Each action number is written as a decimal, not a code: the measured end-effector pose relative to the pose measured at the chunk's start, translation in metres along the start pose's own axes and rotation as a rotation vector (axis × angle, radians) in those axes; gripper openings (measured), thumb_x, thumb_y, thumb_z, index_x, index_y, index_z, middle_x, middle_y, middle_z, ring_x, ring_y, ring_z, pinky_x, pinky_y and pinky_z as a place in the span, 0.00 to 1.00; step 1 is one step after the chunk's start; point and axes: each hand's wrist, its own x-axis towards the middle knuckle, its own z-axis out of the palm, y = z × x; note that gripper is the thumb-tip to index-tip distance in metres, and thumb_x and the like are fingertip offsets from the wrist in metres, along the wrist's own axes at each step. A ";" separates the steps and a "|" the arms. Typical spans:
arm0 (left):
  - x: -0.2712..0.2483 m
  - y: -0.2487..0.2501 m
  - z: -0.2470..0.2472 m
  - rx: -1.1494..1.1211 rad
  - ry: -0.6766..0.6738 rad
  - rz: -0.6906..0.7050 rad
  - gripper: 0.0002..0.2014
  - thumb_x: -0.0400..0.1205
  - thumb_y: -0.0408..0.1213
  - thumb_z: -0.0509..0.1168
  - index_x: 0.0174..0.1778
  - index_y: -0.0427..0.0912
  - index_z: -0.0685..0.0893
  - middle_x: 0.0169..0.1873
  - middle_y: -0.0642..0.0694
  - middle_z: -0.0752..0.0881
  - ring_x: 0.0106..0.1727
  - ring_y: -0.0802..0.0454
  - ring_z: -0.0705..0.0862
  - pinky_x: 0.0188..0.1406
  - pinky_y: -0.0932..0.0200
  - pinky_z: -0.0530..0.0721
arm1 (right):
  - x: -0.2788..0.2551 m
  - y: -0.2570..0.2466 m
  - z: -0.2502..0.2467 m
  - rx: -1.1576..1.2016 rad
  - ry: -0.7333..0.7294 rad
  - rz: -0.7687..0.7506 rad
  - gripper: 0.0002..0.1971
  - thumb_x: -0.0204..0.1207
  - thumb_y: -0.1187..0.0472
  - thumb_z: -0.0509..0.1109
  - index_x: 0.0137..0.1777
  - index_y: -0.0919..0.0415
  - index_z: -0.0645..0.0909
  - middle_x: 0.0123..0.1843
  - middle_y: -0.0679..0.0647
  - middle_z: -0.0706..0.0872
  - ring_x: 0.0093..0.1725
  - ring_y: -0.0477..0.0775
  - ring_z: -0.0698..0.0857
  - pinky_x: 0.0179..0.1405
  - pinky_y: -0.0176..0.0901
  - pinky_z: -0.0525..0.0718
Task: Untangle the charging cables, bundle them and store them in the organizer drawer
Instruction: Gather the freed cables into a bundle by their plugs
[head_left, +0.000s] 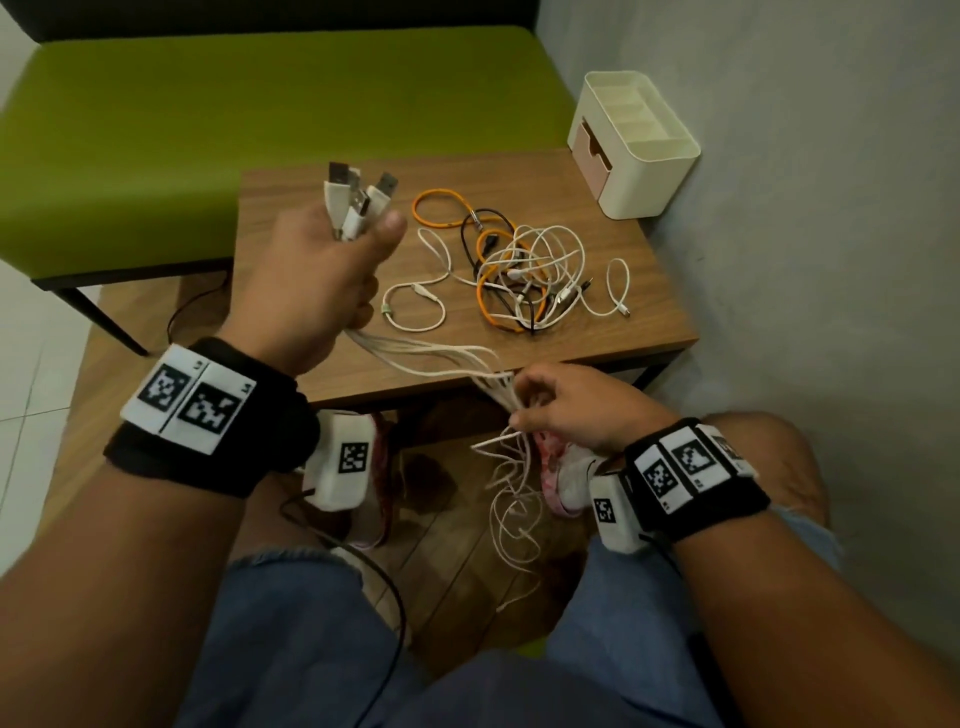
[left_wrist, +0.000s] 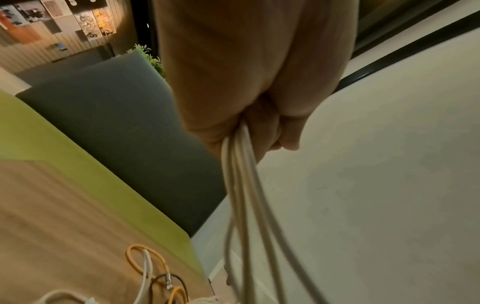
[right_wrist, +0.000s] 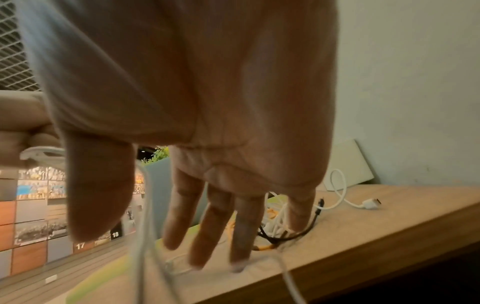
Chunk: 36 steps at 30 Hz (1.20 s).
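Partly done: fingers of the left hand (head_left: 317, 270) clench white cables (head_left: 426, 364), right hand (head_left: 571, 410) fingers spread through them; centre tangle (head_left: 511, 273) unsorted, organizer drawer (head_left: 589, 156) shut

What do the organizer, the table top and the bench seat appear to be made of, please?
Organizer: probably moulded plastic, smooth matte cream, with rounded corners and a pinkish drawer. Table top: matte wood grain; solid wood, veneer or laminate cannot be told. Bench seat: padded green upholstery, smooth and dull, perhaps fabric or vinyl.
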 end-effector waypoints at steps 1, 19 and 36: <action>0.000 -0.002 0.004 -0.022 -0.025 -0.004 0.14 0.86 0.38 0.63 0.36 0.49 0.69 0.24 0.52 0.62 0.20 0.58 0.58 0.20 0.64 0.56 | 0.001 -0.003 -0.001 0.010 0.009 -0.008 0.21 0.74 0.50 0.77 0.67 0.43 0.79 0.63 0.42 0.81 0.62 0.44 0.80 0.56 0.43 0.79; -0.002 -0.074 0.048 -0.413 -0.477 -0.329 0.15 0.87 0.40 0.54 0.39 0.44 0.82 0.26 0.50 0.65 0.25 0.57 0.64 0.25 0.64 0.69 | 0.028 -0.043 -0.009 0.432 0.334 -0.472 0.16 0.87 0.62 0.62 0.72 0.57 0.81 0.65 0.46 0.85 0.64 0.39 0.83 0.65 0.36 0.81; 0.048 -0.127 0.043 -0.334 -0.402 -0.404 0.15 0.82 0.51 0.53 0.41 0.41 0.68 0.23 0.51 0.67 0.20 0.57 0.68 0.25 0.60 0.74 | 0.119 -0.011 -0.053 0.402 0.510 -0.352 0.06 0.82 0.55 0.70 0.52 0.43 0.88 0.49 0.39 0.89 0.51 0.34 0.86 0.55 0.33 0.84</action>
